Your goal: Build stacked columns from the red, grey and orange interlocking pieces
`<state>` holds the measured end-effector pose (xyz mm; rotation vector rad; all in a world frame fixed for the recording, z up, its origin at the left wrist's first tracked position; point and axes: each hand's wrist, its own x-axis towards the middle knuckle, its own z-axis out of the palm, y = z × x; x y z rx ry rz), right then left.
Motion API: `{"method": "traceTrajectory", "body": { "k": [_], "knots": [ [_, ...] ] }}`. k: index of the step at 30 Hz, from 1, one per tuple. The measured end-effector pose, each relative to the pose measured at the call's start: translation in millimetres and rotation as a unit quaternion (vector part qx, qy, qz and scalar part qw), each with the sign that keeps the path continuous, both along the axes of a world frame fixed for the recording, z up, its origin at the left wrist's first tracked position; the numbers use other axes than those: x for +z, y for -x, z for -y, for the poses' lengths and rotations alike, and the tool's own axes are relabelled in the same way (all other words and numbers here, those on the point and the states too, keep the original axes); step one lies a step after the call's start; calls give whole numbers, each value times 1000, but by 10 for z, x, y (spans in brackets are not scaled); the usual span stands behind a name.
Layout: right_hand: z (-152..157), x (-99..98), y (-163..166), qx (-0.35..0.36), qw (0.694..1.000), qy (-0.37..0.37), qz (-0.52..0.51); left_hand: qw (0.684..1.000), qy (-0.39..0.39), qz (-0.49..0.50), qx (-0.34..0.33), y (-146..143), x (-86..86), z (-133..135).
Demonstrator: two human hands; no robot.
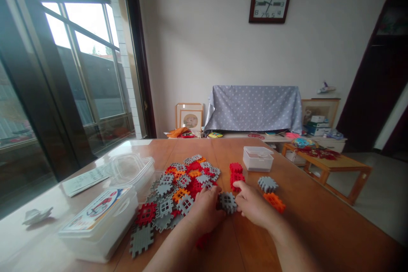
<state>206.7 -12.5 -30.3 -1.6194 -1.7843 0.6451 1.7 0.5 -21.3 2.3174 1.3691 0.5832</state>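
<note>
A grey square building tile (227,202) with a window lattice lies between my hands on the table. My left hand (208,205) curls at its left edge, beside the pile, with part of the fingers hidden. From the right, my right hand (251,202) has its lower fingers bent against the tile, while the index finger reaches toward a row of red tiles (236,178). Left of my hands spreads a heap of interlocking tiles (183,180) in grey, red and orange. A red piece (202,241) shows partly from under my left forearm.
Grey tiles (267,184) and orange tiles (274,202) lie right of my right hand. A small clear box (258,159) stands behind them. On the left are a labelled plastic box (102,225), a clear lid (127,170), cards (86,181) and a crumpled wrapper (37,216).
</note>
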Motion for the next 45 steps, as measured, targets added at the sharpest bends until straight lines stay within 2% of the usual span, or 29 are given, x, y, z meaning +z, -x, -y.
{"method": "traceTrajectory", "body": {
  "k": [14,23,29,32,36,40,45],
  "knots": [
    [62,99,5,-36,999,18,-25,1000,-4,9,-23,19,10,-14],
    [100,148,42,-33,999,5,7,1000,-9,3,-17,15,34,0],
    [71,176,48,-44,997,-52,33,999,-45,5,-5,188,250,-2],
    [43,159,54,-51,996,-75,19,997,-54,-5,53,374,404,-32],
    [61,182,94,-46,994,-98,14,989,-43,-76,119,647,546,-28],
    [97,214,145,-34,995,-98,12,982,-16,-148,118,812,582,30],
    [98,196,163,-36,995,-92,-1,974,11,-194,115,824,567,49]
  ]
}}
